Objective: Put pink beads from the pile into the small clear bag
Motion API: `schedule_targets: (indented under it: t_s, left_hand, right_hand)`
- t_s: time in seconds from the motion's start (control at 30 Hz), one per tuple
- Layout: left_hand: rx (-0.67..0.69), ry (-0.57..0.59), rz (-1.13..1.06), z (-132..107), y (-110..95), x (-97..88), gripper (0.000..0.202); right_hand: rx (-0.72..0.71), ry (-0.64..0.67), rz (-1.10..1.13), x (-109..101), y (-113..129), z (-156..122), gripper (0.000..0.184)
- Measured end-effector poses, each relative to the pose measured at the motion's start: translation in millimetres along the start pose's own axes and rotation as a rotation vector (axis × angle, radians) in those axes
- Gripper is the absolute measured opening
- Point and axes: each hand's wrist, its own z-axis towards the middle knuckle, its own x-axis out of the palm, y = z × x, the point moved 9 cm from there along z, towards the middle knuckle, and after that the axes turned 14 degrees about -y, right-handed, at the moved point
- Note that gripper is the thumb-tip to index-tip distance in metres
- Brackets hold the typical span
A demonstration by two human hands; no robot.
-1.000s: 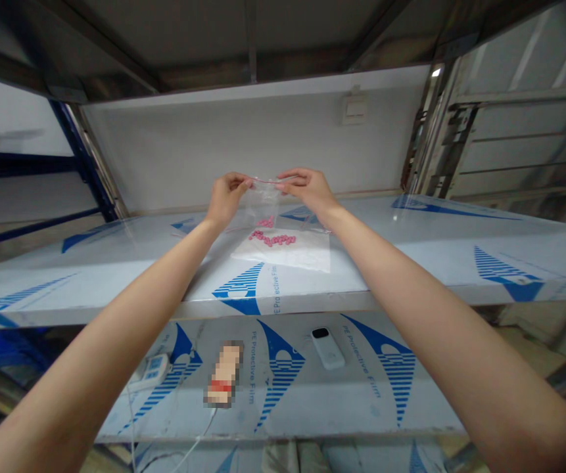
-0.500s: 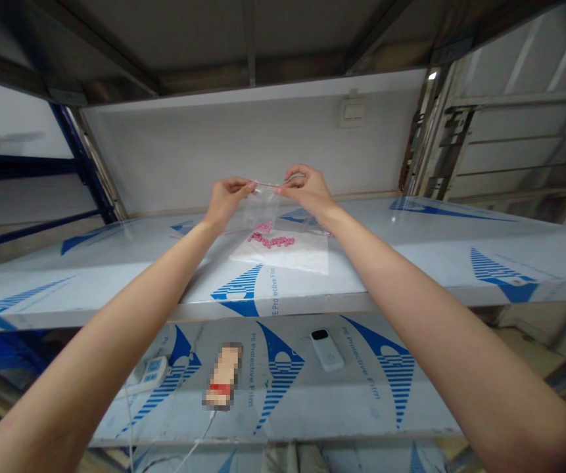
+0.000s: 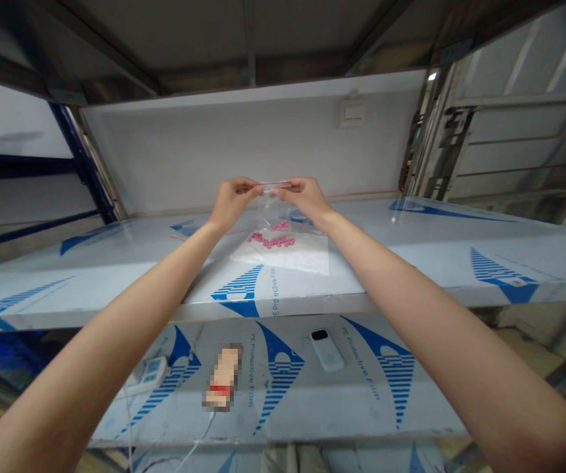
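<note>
So the clear bag (image 3: 273, 205) is held up above the shelf (image 3: 139, 269), roughly mid-view, hanging by its red-lined top edge; a small clump of pink bits (image 3: 280, 226) can be seen low down in it, seemingly inside; whether the top is sealed or not can't be told from here. One top corner is pinched by the left hand (image 3: 236, 200), thumb and fingers together on the plastic; the other side is gripped the same way by the right hand (image 3: 307, 199), and only a short gap is left between the two. Progress-wise, it'd be called partway at best: some bits seem to be bagged, and the top edge is being worked by both hands; more loose bits (image 3: 279, 243) are left outside, strung in a wavy row just below the bag, over a white sheet (image 3: 307, 261) laid on the shelf. Further out, a white gadget (image 3: 327, 350) and a pixelated item (image 3: 222, 378) with a cord are parked on the lower shelf (image 3: 352, 407), well apart and untouched; a switch (image 3: 352, 113) is mounted on the wall behind.
</note>
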Motion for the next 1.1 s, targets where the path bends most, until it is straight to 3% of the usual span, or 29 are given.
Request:
schedule_targets:
  t_s: [0.43, 0.63, 0.77, 1.1]
  left_hand:
    - [-0.042, 0.02, 0.003, -4, -5, 3.2, 0.009]
    - [-0.105, 0.049, -0.031, -8, -2, 6.8, 0.01]
    - [-0.062, 0.068, 0.004, -8, -3, 6.4, 0.017]
    - [0.038, 0.09, 0.163, -6, -4, 14.2, 0.014]
  right_hand:
    - [-0.01, -0.03, -0.098, -7, 11, -1, 0.017]
    - [-0.026, -0.005, -0.103, -3, 15, -3, 0.022]
    - [-0.046, 0.04, -0.122, 4, 12, -5, 0.029]
    - [-0.076, -0.025, -0.237, -1, 6, 2, 0.021]
